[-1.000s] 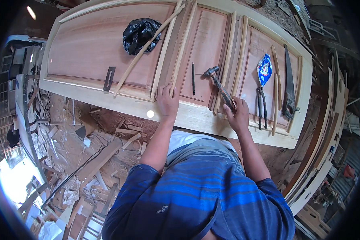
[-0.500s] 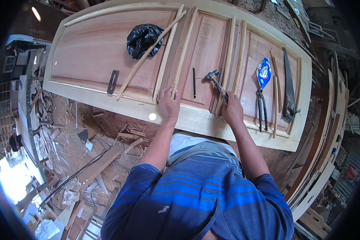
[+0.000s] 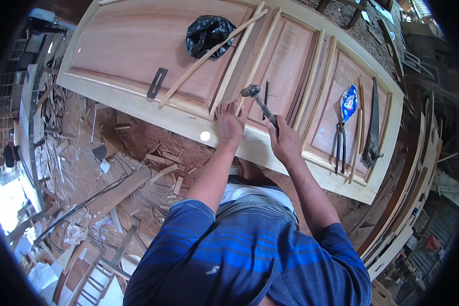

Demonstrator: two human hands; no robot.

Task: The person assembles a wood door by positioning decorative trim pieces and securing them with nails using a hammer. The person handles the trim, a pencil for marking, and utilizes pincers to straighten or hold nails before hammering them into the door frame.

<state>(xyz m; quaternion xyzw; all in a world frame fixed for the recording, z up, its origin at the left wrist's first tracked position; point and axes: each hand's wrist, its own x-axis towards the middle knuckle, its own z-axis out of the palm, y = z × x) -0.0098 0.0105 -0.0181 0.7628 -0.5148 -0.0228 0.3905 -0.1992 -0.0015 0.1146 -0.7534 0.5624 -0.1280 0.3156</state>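
Note:
My right hand grips the handle of a hammer. Its metal head is over a pale wooden moulding strip on a panelled wooden door. At the strip's lower end, just below the hammer head, my left hand has its fingers closed around the wood. Whether a small nail is between those fingers cannot be made out. A dark pencil-like stick lies on the middle panel, partly behind the hammer.
On the door's left lie a black plastic bag, a loose strip and a slotted dark plate. Rightward are a blue packet, pincers and a handsaw. Wood scraps litter the ground; boards stand at right.
My right hand has brought the hammer leftward, its head now over the strip near my left fingers. My left hand stays at the strip's lower end. The whole view has shifted and tilted.

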